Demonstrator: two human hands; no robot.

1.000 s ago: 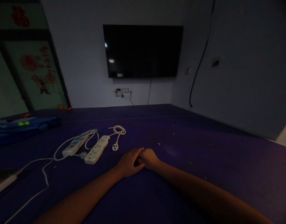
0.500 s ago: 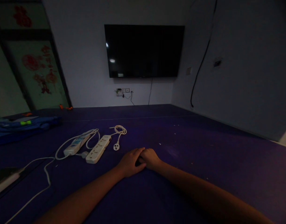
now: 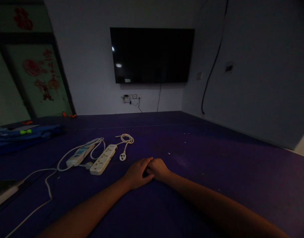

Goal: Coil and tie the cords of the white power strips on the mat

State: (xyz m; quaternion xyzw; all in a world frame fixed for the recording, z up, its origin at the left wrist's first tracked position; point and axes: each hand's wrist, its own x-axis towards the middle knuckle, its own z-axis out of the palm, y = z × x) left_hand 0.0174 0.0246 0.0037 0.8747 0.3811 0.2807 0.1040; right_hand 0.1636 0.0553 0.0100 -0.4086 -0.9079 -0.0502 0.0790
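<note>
My left hand [image 3: 139, 173] and my right hand [image 3: 158, 169] meet on the dark purple surface [image 3: 156, 205] in front of me. The left one has its thumb apart from its forefinger, and these reach the knuckles and fingers of the right one. My right hand is curled into a fist, its fingertips partly hidden; no object shows in either. Nearest to the left hand lies a white power strip [image 3: 103, 160], its cord coiled behind it and its three-pin plug [image 3: 122, 156] beside it.
A second power strip [image 3: 80, 155] with looped white cable lies further left. A dark device with a white edge [image 3: 5, 196] sits at the left border. Blue cloth [image 3: 46, 131] lies behind. A television [image 3: 153, 55] hangs on the wall, with sockets [image 3: 134, 96] below.
The view has shifted very slightly. Both hands keep the same pose and place, and the power strips have not moved.
</note>
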